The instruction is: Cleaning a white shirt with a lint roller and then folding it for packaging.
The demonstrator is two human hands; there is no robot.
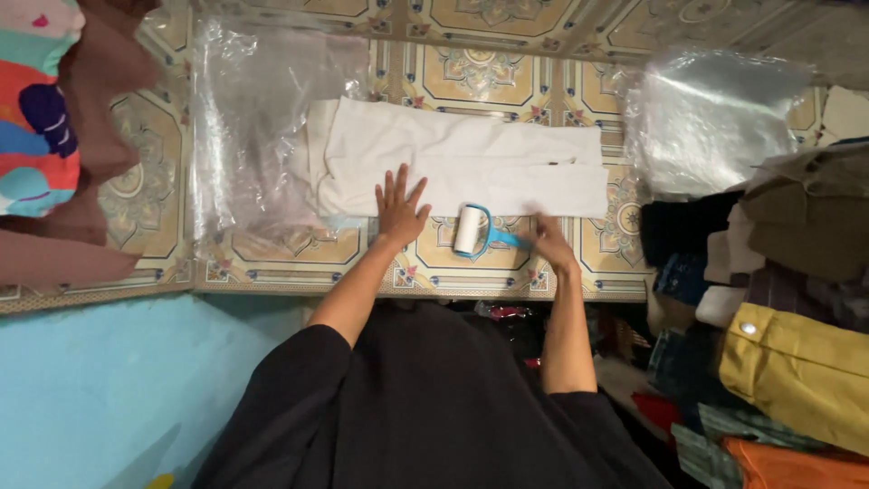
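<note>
Home garment-packing spot: patterned tile floor (471, 77), folded clothes pile (778, 299), clear plastic bags (258, 109).

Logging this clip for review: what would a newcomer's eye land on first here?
The folded white garment spread flat across the patterned tiled surface stands out, with the left hand pressed on its near edge. Beside it, the right hand grips the blue handle of a lint roller lying on the tiles. A heap of folded clothes crowds the right side.
</note>
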